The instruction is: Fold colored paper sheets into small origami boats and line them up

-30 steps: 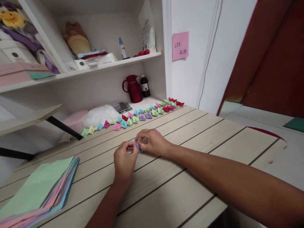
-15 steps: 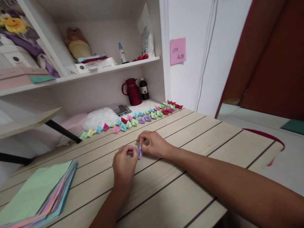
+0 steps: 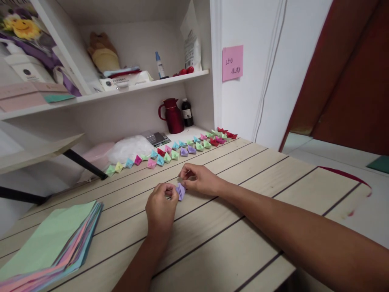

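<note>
A small folded piece of purple paper (image 3: 181,192) is between my two hands, just above the middle of the table. My left hand (image 3: 162,202) pinches its left edge between thumb and forefinger. From the other side, my right hand (image 3: 199,179) has thumb and fingers closed on its upper right part. Pleats show on the purple paper's near face; its far side is hidden. Beyond my hands, small folded paper boats (image 3: 160,161) in several colours stand in rows along the table's back edge.
A stack of coloured paper (image 3: 51,239) lies at the left of the slatted table (image 3: 231,239). Behind the boats are a clear plastic bag (image 3: 130,149), a red jug (image 3: 174,116) and a dark bottle (image 3: 187,112). A black shelf leg (image 3: 86,163) slants down at the left.
The purple paper has turned so that more of its pleated face shows. My right hand has shifted slightly up and right. The whole view has moved a little.
</note>
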Available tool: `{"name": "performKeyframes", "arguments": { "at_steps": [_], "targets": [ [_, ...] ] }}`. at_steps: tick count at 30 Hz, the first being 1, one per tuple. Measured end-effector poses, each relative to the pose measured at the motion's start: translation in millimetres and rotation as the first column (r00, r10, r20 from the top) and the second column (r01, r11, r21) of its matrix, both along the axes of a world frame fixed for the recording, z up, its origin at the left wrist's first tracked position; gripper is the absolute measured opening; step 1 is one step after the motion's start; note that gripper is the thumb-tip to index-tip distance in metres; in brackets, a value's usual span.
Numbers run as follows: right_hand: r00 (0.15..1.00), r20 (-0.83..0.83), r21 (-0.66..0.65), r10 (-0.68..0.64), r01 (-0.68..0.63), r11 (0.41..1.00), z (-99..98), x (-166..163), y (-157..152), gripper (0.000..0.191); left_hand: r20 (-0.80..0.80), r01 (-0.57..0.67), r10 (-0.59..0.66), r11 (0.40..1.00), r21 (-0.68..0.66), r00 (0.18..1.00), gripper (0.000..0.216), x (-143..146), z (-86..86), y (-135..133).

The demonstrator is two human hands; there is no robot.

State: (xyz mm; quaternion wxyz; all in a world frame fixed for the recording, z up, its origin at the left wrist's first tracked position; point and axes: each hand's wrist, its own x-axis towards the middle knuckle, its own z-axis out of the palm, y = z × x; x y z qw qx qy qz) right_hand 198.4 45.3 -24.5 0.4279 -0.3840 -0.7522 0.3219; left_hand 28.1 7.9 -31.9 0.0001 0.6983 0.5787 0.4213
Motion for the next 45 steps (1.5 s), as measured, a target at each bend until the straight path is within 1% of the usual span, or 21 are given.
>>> {"name": "performKeyframes", "arguments": {
  "at_steps": [2, 4, 9, 14, 17, 21, 26, 31, 33, 39, 45],
  "targets": [
    [0.999, 0.004, -0.032, 0.033, -0.032, 0.999, 3.4, -1.1, -3.7, 0.02, -0.006, -0.004, 0.004, 1.0, -0.011, 1.0, 0.009, 1.0, 0.4, -1.5],
    [0.998, 0.034, -0.05, 0.047, -0.046, 0.998, 6.0, -3.2, -7.7, 0.025, -0.013, -0.008, 0.008, 1.0, -0.018, 1.0, 0.009, 1.9, 0.5, -3.0],
    [0.997, 0.074, -0.057, -0.014, 0.018, 0.998, 3.9, -9.2, -11.6, 0.028, -0.043, -0.031, 0.031, 0.999, -0.014, 0.999, 0.009, 2.6, -0.5, -4.5],
    [0.996, 0.086, -0.049, -0.015, 0.02, 0.999, 1.1, -12.7, -13.1, 0.042, -0.084, -0.027, 0.027, 1.0, -0.002, 0.996, 0.009, 3.0, -1.1, -4.7],
    [0.994, 0.112, -0.016, -0.016, 0.018, 1.0, 1.1, -15.0, -14.8, 0.051, -0.108, -0.026, 0.028, 0.999, 0.02, 0.994, 0.009, 2.9, -1.9, -5.7],
    [0.985, 0.169, 0.068, -0.021, 0.009, 0.998, -0.6, -17.7, -14.9, 0.061, -0.11, -0.041, 0.043, 0.999, 0.022, 0.993, 0.009, 2.3, -3.5, -6.4],
    [0.973, 0.221, 0.11, -0.063, 0.039, 0.993, -1.4, -18.5, -14.3, 0.055, -0.158, -0.053, 0.057, 0.998, 0.029, 0.986, 0.008, 3.2, -2.9, -7.4],
    [0.971, 0.224, 0.087, -0.083, 0.065, 0.994, -3.1, -17.7, -13.2, 0.055, -0.208, -0.061, 0.063, 0.998, 0.018, 0.976, 0.008, 4.5, -2.0, -8.9],
    [0.967, 0.237, 0.081, -0.099, 0.082, 0.993, -5.0, -17.6, -12.3, 0.052, -0.227, -0.067, 0.069, 0.998, 0.018, 0.971, 0.008, 4.9, -2.1, -8.4],
    [0.946, 0.277, 0.126, -0.166, 0.135, 0.983, -9.3, -18.9, -10.7, 0.043, -0.271, -0.065, 0.068, 0.998, 0.019, 0.96, 0.008, 5.6, -3.5, -5.6],
    [0.947, 0.232, 0.153, -0.223, 0.19, 0.97, -7.7, -19.6, -10.0, 0.041, -0.346, -0.04, 0.045, 0.999, 0.021, 0.937, 0.008, 6.8, -2.7, -6.8]
  ]
}}
